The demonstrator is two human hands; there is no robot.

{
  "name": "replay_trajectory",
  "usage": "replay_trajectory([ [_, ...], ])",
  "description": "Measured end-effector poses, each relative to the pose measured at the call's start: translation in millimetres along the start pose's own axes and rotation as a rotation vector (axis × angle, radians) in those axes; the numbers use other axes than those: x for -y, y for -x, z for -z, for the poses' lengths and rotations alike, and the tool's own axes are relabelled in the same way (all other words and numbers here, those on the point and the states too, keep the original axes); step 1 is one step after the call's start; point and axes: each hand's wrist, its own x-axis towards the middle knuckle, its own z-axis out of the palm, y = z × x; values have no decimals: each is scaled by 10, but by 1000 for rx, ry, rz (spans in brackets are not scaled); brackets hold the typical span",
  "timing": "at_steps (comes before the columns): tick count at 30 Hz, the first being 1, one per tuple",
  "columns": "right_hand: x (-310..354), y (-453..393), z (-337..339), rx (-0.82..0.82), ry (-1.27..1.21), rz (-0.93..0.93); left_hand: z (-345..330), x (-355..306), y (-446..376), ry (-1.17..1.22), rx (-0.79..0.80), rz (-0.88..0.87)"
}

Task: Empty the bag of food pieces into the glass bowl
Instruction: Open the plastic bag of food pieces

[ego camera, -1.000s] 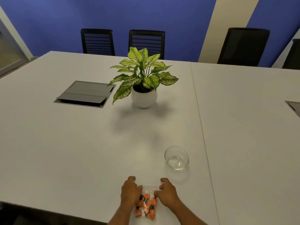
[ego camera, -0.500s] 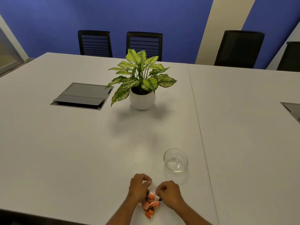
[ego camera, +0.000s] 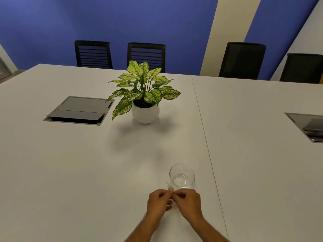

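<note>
An empty clear glass bowl (ego camera: 182,175) stands on the white table (ego camera: 87,172), just beyond my hands. My left hand (ego camera: 158,203) and my right hand (ego camera: 188,201) are close together, fingers pinched on the top of a clear plastic bag (ego camera: 169,186). Only a thin transparent strip of the bag shows above my fingers. The orange food pieces and the rest of the bag are hidden behind my hands.
A potted plant (ego camera: 145,96) in a round white pot stands mid-table, well beyond the bowl. A grey cable hatch (ego camera: 78,110) lies to its left, another hatch (ego camera: 309,126) at the right edge. Black chairs (ego camera: 242,60) line the far side.
My hands have come together and lifted the bag's top edge toward the bowl. The orange pieces, visible before, are now hidden behind my hands.
</note>
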Motion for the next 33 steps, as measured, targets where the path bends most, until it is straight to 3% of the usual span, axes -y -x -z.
replay_trajectory([
  [5,11,53,16,37,9,-13,-60,28,61,139,47,35],
  [25,-99,52,121,103,-11,-67,-36,3,35,37,6,49],
  [33,-129,58,147,131,-9,-63,-15,4,92,87,120,92],
])
